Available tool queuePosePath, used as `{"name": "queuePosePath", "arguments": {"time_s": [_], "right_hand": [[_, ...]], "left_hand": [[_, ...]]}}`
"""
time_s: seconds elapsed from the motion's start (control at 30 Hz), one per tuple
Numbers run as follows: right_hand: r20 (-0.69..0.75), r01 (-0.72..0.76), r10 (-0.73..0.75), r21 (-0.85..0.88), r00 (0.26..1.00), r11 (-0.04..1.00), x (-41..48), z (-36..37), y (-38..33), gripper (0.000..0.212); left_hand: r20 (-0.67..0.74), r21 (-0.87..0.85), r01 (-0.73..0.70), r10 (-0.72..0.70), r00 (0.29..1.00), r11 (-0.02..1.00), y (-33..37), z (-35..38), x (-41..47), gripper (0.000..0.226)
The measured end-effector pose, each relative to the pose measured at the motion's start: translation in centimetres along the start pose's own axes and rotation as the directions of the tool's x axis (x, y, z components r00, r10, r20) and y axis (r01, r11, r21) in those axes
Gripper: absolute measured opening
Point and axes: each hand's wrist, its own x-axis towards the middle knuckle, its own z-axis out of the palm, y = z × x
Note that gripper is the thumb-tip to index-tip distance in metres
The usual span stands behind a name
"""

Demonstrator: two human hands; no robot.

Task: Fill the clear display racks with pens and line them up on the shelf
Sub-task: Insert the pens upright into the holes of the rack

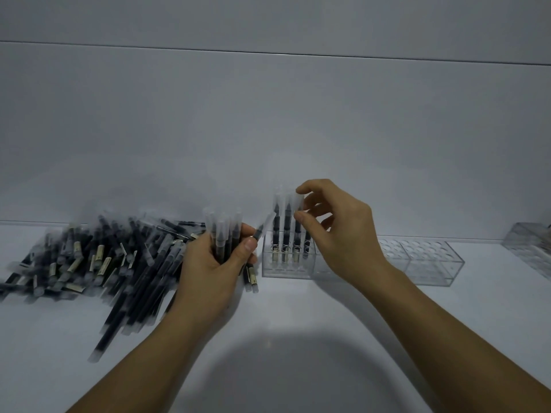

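Left hand [220,257]: closed round a bundle of pens [223,234] (caps up), beside the clear rack [283,271].
Right hand [337,234]: one pen [298,202] is pinched by its cap at the rack.
Advice: the pen should be kept vertical and pressed home before release.

The counter [298,338] is seen as smooth, matt white. The clear display racks [432,263] are made of glossy transparent plastic, as is a further rack [524,242] at the counter's right edge. The loose pens [119,263] heaped toward the left edge are finished with dark plastic barrels, frosted translucent caps and pale paper-like labels. The same frosted caps are shown by the pen bundle [223,236] gripped in the left hand [208,272] and by the standing pen [297,202] pinched by the right hand [343,234].
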Motion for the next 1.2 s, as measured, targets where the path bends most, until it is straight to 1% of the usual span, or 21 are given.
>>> {"name": "queuePosePath", "arguments": {"time_s": [0.1,0.17,0.2,0.27,0.33,0.4,0.5,0.6,0.67,0.73,0.8,0.83,0.9,0.93,1.0,1.1,1.2], "right_hand": [[-0.061,0.038,-0.043,-0.083,0.997,0.996,-0.4,0.0,-0.1,0.03],[-0.117,0.04,-0.05,-0.083,0.992,0.996,-1.1,-0.2,-0.4,0.03],[-0.129,0.026,-0.031,-0.042,0.991,0.999,-1.6,-0.3,-0.7,0.029],[-0.102,-0.048,0.06,0.12,0.993,0.992,-2.6,-0.4,-1.6,0.025],[-0.009,-0.168,0.18,0.313,0.984,0.935,-3.1,-0.3,-2.4,0.025],[0.088,-0.257,0.243,0.423,0.966,0.869,-3.3,0.0,-3.0,0.028],[0.179,-0.324,0.271,0.471,0.946,0.821,-3.6,0.6,-3.4,0.031],[0.207,-0.369,0.306,0.481,0.929,0.795,-3.6,0.8,-3.3,0.03],[0.199,-0.401,0.35,0.521,0.915,0.753,-3.1,0.4,-3.3,0.027],[0.155,-0.415,0.405,0.574,0.901,0.706,-2.5,-0.4,-3.2,0.025],[0.097,-0.407,0.45,0.624,0.888,0.668,-1.9,-1.6,-2.9,0.029],[0.068,-0.395,0.461,0.635,0.885,0.664,-1.6,-2.3,-2.6,0.031],[-0.001,-0.361,0.464,0.628,0.886,0.689,-1.2,-3.3,-2.1,0.034],[-0.039,-0.344,0.462,0.614,0.886,0.711,-1.0,-3.7,-1.8,0.034],[-0.111,-0.318,0.456,0.574,0.883,0.755,-0.8,-4.3,-1.3,0.031],[-0.196,-0.269,0.415,0.51,0.889,0.817,-0.7,-4.9,-0.7,0.027],[-0.255,-0.217,0.351,0.436,0.901,0.873,-0.7,-5.2,-0.1,0.027]], "left_hand": [[0.01,0.023,0.008,-0.008,1.0,1.0,-0.4,-0.3,0.1,0.008],[0.025,0.004,0.017,-0.017,1.0,1.0,-0.4,-0.3,-0.1,0.007],[0.036,-0.003,0.013,-0.013,0.999,1.0,-0.3,-0.3,-0.2,0.006],[0.061,0.019,-0.013,0.012,0.998,1.0,-0.1,-0.2,-0.3,0.006],[0.092,0.047,-0.041,0.037,0.995,0.998,0.1,-0.2,-0.3,0.007],[0.122,0.061,-0.057,0.049,0.991,0.996,0.2,-0.2,-0.4,0.007],[0.175,0.046,-0.059,0.051,0.983,0.997,0.3,-0.1,-0.7,0.009],[0.207,0.049,-0.07,0.058,0.977,0.996,0.2,-0.1,-0.8,0.008],[0.197,0.059,-0.072,0.059,0.979,0.996,0.2,0.0,-0.9,0.01],[0.164,0.073,-0.083,0.07,0.984,0.994,0.0,0.0,-0.8,0.016],[0.145,0.062,-0.067,0.057,0.988,0.996,-0.4,-0.3,-0.7,0.025],[0.137,0.07,-0.055,0.045,0.99,0.996,-0.5,-0.4,-0.7,0.027],[0.114,0.088,-0.019,0.009,0.993,0.996,-0.8,-0.5,-0.7,0.022],[0.104,0.073,0.011,-0.018,0.994,0.997,-0.8,-0.5,-0.8,0.018],[0.096,0.024,0.055,-0.057,0.994,0.998,-1.2,-0.4,-0.9,0.016],[0.119,-0.036,0.115,-0.11,0.987,0.993,-2.0,-0.4,-0.9,0.012],[0.146,0.009,0.109,-0.109,0.983,0.994,-2.2,-0.3,-0.9,0.012]]}}
